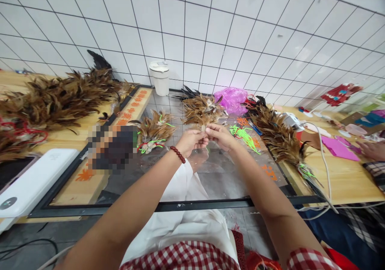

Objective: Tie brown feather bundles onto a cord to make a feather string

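Note:
My left hand (194, 142), with a dark red bead bracelet at the wrist, and my right hand (220, 136) meet above the glass tabletop (222, 182). Fingertips of both are pinched together on a small pale, downy feather (203, 128), partly hidden by the fingers. Just beyond them lies a bunch of brown feathers (201, 109) with black tips at its far left. A smaller brown feather bunch (154, 131), tied with green and red cord, rests left of my hands. Loose bright green cords (245, 138) lie to the right.
A long feather pile (57, 97) covers the left table. A white lidded cup (160, 78) and a pink plastic bag (231, 100) stand by the tiled wall. Another feather bundle (278, 131), a white cable (325, 162) and a person's hand (373, 150) are at right.

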Tool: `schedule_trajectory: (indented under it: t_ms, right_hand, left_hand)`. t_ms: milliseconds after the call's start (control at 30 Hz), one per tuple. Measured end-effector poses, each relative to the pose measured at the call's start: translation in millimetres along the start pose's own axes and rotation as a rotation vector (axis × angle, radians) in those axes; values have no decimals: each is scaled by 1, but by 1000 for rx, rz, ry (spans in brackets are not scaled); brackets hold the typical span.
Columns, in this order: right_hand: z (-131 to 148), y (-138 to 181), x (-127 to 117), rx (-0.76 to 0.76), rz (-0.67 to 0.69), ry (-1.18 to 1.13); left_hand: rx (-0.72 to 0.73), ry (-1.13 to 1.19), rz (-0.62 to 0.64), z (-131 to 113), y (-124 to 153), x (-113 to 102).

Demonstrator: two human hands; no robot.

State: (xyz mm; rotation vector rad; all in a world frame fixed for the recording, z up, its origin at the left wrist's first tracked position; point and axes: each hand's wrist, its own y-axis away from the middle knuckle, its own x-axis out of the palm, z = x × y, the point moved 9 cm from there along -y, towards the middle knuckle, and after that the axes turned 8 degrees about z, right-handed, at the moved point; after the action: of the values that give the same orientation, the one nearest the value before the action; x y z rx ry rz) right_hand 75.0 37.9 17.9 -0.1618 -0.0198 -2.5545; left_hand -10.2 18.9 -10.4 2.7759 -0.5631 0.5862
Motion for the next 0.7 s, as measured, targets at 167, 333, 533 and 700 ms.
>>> schedule_trajectory:
  t_ms: [167, 333, 533, 700]
  right_hand:
    - [-3, 0, -10, 3, -84, -72]
    - [0, -1, -11, -29, -95, -107]
    - [-1, 0, -13, -17, -181, -27]
    - [-2, -1, -9, -11, -124, -25]
  left_hand:
    - [-67, 12, 133, 5, 4, 16]
    - [-91, 147, 270, 3, 6, 28]
    - [-36, -133, 113, 1, 6, 22]
    - [-13, -92, 19, 2, 4, 16]
